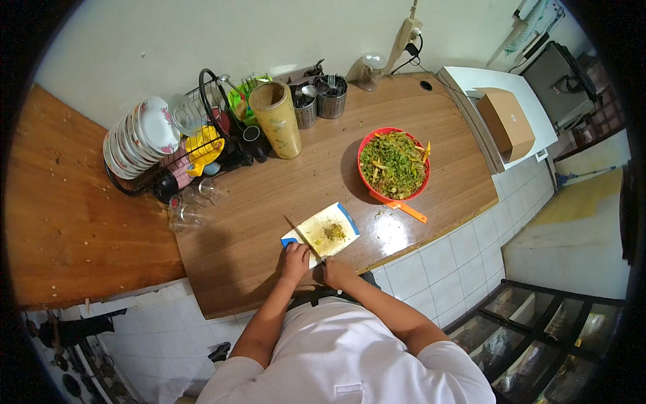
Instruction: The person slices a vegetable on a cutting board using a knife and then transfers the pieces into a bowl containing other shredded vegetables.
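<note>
A small white cutting board with blue ends [323,222] lies aslant near the table's front edge. My right hand [339,273] is closed around the dark handle of a kitchen knife [302,235]. Its blade crosses the board and its tip reaches past the far edge. Just left of the blade, my left hand [295,261] rests with bent fingers on the board's near blue end; whether anything is under the fingers is hidden. A little pile of chopped greens [334,232] sits right of the blade. Further right stands a red plastic bowl [428,174] heaped with shredded green and yellow vegetables [393,164].
An orange-handled utensil [411,211] pokes out beside the bowl. At the back left are a dish rack [207,86] with plates [159,123], glasses [189,212], and a tall yellow container [277,121]. Metal cutlery holders [331,103] and a jar [372,73] stand by the wall.
</note>
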Tool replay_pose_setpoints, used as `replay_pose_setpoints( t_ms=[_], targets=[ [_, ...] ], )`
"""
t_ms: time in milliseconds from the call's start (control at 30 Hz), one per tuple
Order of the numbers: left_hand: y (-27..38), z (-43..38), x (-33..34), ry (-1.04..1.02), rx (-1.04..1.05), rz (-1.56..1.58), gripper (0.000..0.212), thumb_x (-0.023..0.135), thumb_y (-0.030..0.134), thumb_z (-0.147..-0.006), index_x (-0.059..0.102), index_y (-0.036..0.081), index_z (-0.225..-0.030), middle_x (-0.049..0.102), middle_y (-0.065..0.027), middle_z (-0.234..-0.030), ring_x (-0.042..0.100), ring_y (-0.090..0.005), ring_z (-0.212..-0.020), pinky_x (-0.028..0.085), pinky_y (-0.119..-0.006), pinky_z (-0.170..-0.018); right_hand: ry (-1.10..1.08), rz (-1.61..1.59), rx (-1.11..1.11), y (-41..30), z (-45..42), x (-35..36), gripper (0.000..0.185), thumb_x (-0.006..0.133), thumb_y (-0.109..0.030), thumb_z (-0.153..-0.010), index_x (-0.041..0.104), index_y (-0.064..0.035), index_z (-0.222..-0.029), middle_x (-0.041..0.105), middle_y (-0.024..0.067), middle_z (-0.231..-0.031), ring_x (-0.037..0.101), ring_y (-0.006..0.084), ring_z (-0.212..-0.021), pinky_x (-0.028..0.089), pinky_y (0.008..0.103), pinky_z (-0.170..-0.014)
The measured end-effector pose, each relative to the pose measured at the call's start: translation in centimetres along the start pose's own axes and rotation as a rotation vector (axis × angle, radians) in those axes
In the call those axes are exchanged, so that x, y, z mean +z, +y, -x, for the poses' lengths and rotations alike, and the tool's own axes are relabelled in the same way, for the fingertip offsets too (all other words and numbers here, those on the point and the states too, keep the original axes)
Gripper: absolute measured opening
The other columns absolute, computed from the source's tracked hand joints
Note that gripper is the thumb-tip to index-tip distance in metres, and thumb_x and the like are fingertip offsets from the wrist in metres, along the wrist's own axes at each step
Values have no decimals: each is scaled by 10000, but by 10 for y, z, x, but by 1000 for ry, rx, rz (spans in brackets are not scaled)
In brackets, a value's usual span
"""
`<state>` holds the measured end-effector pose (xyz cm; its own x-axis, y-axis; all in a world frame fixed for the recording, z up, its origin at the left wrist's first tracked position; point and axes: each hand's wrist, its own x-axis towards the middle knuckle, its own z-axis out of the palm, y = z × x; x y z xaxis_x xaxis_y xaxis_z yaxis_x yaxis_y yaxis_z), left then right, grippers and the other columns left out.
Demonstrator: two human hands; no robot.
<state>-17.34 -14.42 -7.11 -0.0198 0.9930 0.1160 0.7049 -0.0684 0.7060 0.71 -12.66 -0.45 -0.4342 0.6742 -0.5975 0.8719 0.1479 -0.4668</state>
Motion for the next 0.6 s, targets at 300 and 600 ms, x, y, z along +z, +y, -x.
replay_pose_setpoints(
  t_ms=[300, 600],
  targets=[
    [1, 17, -5, 67, 58, -21, 118, 640, 37, -861, 671, 9, -971, 625, -183, -962, 576, -397, -954, 490, -466, -846, -80, 48, -91, -13, 13, -18, 332, 497, -220, -948, 615, 79, -1034, 697, 319, -982, 698, 450, -935, 550, 525, -832],
    [-4, 12, -10, 45, -55, -28, 107, 658, 54, -846, 650, 19, -946, 600, -197, -950, 580, -417, -944, 481, -496, -835, -66, 106, -103, -13, 9, -10, 349, 485, -240, -961, 614, 77, -1034, 700, 314, -991, 701, 448, -932, 553, 519, -835]
  ],
)
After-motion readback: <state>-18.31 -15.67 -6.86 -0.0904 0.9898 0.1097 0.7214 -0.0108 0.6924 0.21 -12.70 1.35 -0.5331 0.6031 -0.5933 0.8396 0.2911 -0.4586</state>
